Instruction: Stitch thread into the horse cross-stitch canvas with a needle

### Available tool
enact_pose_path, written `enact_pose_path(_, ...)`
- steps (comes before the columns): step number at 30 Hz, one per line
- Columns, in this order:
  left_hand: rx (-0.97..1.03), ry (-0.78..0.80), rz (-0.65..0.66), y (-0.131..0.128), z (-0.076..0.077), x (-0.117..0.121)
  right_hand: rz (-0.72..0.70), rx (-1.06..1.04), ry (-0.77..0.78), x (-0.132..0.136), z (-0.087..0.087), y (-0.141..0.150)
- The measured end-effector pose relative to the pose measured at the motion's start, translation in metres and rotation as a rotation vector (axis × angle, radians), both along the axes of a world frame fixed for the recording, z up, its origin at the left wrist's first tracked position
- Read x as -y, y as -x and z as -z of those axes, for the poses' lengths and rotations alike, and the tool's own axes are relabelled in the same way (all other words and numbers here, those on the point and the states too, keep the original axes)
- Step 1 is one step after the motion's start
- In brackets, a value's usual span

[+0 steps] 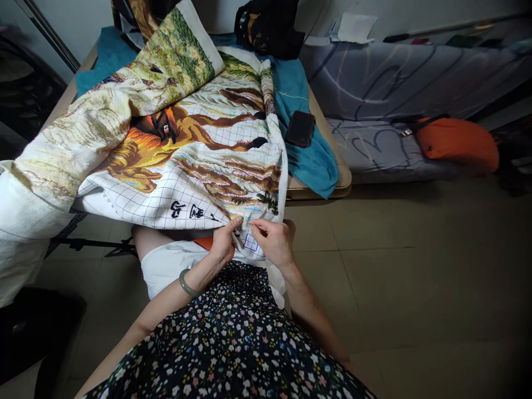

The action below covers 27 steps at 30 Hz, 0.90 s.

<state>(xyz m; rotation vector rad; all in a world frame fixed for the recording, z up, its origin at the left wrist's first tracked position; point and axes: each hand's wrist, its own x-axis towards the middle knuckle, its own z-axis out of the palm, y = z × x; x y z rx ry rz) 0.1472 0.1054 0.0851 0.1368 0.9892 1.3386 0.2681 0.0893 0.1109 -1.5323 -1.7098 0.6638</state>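
Teal fabric at 12 o'clock, beneath multicoloured, grid-printed white embroidery cloth.
Cloth extends toward 11 o'clock. Left hand pinches near edge; right hand, 3 o'clock, fingertips together, held item indeterminate.

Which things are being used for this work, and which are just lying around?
In use:
- patterned cloth, gripped by the left hand
- whatever the right hand pinches; too small to tell

Apparently lying about:
- black phone
- orange bag
- white paper
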Motion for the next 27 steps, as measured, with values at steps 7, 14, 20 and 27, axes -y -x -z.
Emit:
enact_pose_path(7, -0.005, 0.008, -0.005, 0.0, 0.0, 0.0, 0.041, 0.116, -0.023, 0.001, -0.002, 0.005)
enact_pose_path(14, -0.008, 0.008, 0.022, 0.001, 0.002, 0.0, 0.151, 0.008, 0.049, 0.006, 0.009, 0.025)
enact_pose_path(20, -0.057, 0.017, 0.0, 0.001, 0.006, -0.006, 0.186, -0.264, 0.078, 0.009, 0.022, 0.027)
enact_pose_path(27, -0.096, 0.027, -0.014, -0.001, 0.006, -0.007, 0.203, -0.333, 0.108, 0.009, 0.031, 0.032)
